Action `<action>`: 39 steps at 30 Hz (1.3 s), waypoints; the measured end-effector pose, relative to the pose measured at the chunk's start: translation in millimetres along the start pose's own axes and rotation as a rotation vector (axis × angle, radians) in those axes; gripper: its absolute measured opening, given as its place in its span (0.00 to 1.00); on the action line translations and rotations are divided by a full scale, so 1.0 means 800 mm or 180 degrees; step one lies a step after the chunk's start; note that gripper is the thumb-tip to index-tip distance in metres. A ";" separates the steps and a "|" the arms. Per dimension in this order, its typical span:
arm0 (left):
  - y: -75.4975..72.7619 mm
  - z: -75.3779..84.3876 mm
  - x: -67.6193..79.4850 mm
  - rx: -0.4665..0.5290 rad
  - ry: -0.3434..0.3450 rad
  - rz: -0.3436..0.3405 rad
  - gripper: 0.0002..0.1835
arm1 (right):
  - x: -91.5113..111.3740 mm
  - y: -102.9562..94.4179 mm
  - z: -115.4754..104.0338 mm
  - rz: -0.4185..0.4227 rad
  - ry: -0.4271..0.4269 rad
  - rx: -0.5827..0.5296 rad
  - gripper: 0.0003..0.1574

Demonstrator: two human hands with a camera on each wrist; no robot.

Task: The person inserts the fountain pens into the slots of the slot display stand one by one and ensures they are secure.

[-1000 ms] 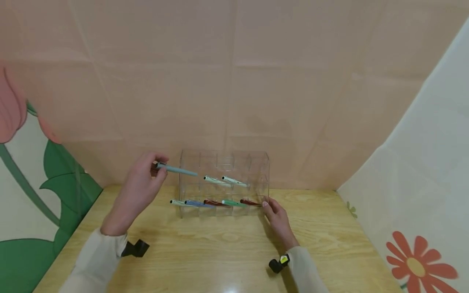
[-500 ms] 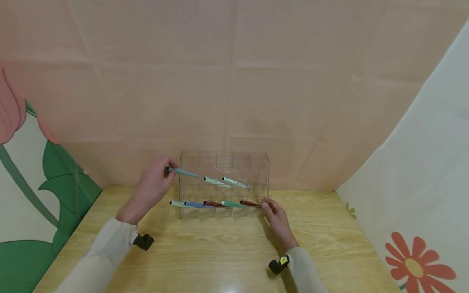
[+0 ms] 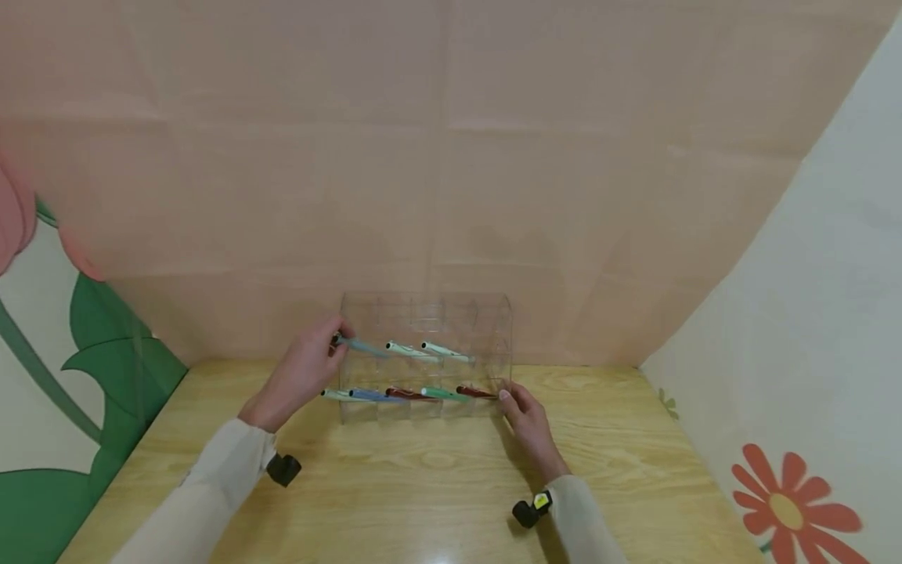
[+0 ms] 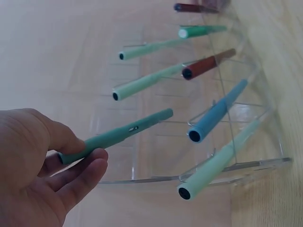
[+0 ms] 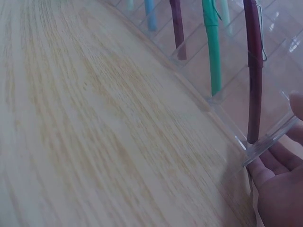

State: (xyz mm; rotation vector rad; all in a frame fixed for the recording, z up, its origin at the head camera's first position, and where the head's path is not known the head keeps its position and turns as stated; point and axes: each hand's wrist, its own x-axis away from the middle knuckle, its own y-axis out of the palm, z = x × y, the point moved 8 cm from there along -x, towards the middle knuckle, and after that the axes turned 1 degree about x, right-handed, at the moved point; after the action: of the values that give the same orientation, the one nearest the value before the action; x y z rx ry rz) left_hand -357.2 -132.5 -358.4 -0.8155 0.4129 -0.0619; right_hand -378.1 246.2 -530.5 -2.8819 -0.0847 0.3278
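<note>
My left hand (image 3: 303, 366) pinches the end of a teal fountain pen (image 4: 118, 136) between thumb and fingers. The pen points right, over the left part of a clear acrylic pen rack (image 3: 510, 329), just left of two pale green pens (image 4: 147, 84) in the upper row. Along the lower row lie a pale green pen (image 4: 210, 170), a blue pen (image 4: 218, 113), a dark red pen (image 4: 208, 65), a green pen (image 5: 212, 52) and another dark red pen (image 5: 254, 90). With thumb and fingers, my right hand (image 3: 530, 427) grips the rack's lower right side.
The rack stands at the back of a light wood table (image 3: 416, 486), before a plain pinkish backdrop (image 3: 437, 157). Printed flower sheets flank it, with green leaves (image 3: 106, 345) on the left and a red flower (image 3: 785, 511) on the right. Black cameras (image 3: 284, 470) sit on both wrists.
My left hand has moved right and slightly down with the teal pen, bringing it over the rack's left part. The right hand keeps its grip on the rack's side.
</note>
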 end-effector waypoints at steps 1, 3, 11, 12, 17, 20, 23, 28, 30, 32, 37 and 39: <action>0.002 -0.001 0.000 -0.0016 -0.0002 -0.0043 0.08 | -0.002 0.006 0.006 0.0050 0.0113 0.0011 0.34; 0.006 -0.002 -0.002 -0.0086 0.0025 -0.0108 0.09 | -0.003 0.005 0.014 0.0168 0.0270 0.0064 0.35; 0.021 -0.007 -0.013 -0.0175 0.0080 -0.0378 0.09 | -0.007 0.001 0.023 0.0235 0.0490 0.0169 0.36; 0.023 -0.007 -0.014 -0.0198 0.0103 -0.0408 0.09 | -0.007 0.001 0.023 0.0240 0.0494 0.0174 0.36; 0.032 -0.007 -0.020 -0.0283 0.0174 -0.0481 0.10 | -0.007 0.000 0.023 0.0278 0.0518 0.0181 0.36; 0.037 -0.007 -0.021 -0.0385 0.0228 -0.0526 0.11 | -0.007 0.001 0.022 0.0294 0.0502 0.0209 0.35; 0.041 -0.004 -0.023 -0.0543 0.0361 -0.0564 0.12 | -0.007 0.001 0.022 0.0317 0.0492 0.0255 0.35; 0.045 0.001 -0.026 -0.0638 0.0461 -0.0601 0.12 | -0.006 0.001 0.024 0.0336 0.0506 0.0288 0.35; 0.044 0.002 -0.027 -0.0637 0.0451 -0.0604 0.11 | -0.005 0.001 0.025 0.0333 0.0537 0.0273 0.36; 0.044 0.004 -0.027 -0.0657 0.0457 -0.0605 0.11 | -0.006 0.001 0.026 0.0317 0.0548 0.0261 0.35; 0.046 0.003 -0.026 -0.0818 0.0467 -0.0656 0.15 | -0.008 0.001 0.027 0.0307 0.0577 0.0226 0.34; 0.048 0.000 -0.024 -0.0891 0.0433 -0.0700 0.18 | -0.008 0.002 0.028 0.0301 0.0542 0.0255 0.34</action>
State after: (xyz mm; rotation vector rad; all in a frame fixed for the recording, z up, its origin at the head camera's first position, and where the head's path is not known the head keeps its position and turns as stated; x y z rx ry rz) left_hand -378.9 -102.3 -379.3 -1.1354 0.4647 -0.2699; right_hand -389.1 249.5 -550.4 -2.8260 0.0928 0.0989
